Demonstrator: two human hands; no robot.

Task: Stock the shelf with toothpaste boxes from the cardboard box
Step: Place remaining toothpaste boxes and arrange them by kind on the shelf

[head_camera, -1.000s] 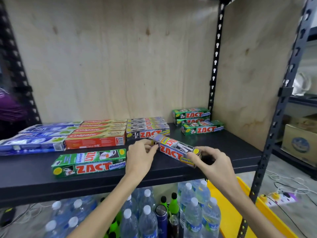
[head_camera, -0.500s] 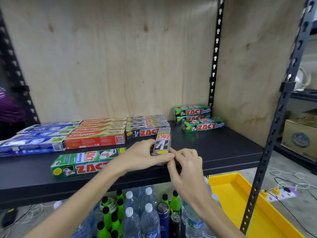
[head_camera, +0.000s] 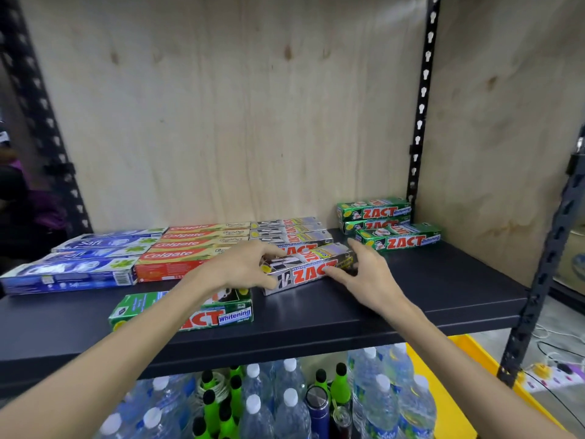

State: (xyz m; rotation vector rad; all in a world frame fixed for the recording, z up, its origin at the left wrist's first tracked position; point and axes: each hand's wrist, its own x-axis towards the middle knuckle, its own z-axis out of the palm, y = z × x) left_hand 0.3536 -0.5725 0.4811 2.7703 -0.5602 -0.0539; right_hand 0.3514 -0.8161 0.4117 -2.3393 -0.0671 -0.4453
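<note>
While my left hand (head_camera: 243,267) curls round the left end of the silver toothpaste box (head_camera: 311,270), my right hand (head_camera: 368,274) lies against its right end with fingers nearly straight, thumb laid along its front face; the box lies flat on the black shelf (head_camera: 427,296), near the middle, slightly askew, just in front of the row of matching silver boxes (head_camera: 291,231); it is long and narrow, silver and black, with ZACT in red letters and a yellow patch near its right end; a green whitening box (head_camera: 190,310) lies by the shelf's front edge, under my left forearm; three more green boxes (head_camera: 386,224) sit at the back right corner.
</note>
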